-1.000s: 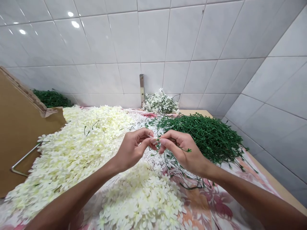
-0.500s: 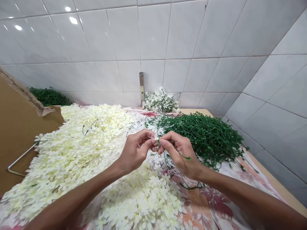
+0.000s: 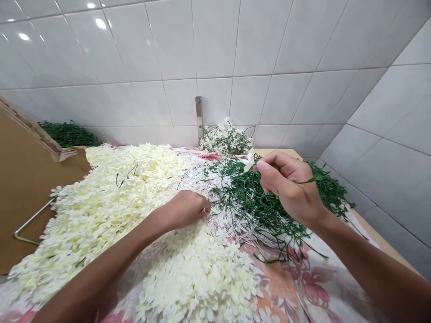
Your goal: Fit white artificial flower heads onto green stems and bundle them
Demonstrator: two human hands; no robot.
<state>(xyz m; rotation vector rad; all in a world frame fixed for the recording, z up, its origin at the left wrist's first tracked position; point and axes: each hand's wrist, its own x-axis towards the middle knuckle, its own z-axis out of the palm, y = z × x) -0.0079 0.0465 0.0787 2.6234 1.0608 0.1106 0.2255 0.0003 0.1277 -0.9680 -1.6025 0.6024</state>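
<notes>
My right hand (image 3: 286, 184) is closed in a pinch on a green artificial flower stem (image 3: 311, 179). A small white flower (image 3: 249, 162) stands out past its fingertips, and the stem's other end trails behind the hand. Beneath it spreads a heap of green plastic stems (image 3: 249, 188). Curled and lowered, my left hand (image 3: 188, 208) is at the edge of the near pile of cream-white petals (image 3: 202, 278), beside the white thin pieces (image 3: 202, 177). Its fingertips are mostly hidden, so what they hold cannot be made out.
A broad pile of cream-white petals (image 3: 114, 202) covers the left of the flowered cloth (image 3: 319, 287). Finished-looking white flowers on stems (image 3: 225, 138) lie at the back by a metal bracket (image 3: 199, 116). A cardboard box (image 3: 30, 188) stands left, with more green stems (image 3: 69, 133) behind. Tiled walls border the table.
My hands were together over the middle and have parted. The right moved up and right with the stem, now showing a white flower. The left dropped left and down to the piles.
</notes>
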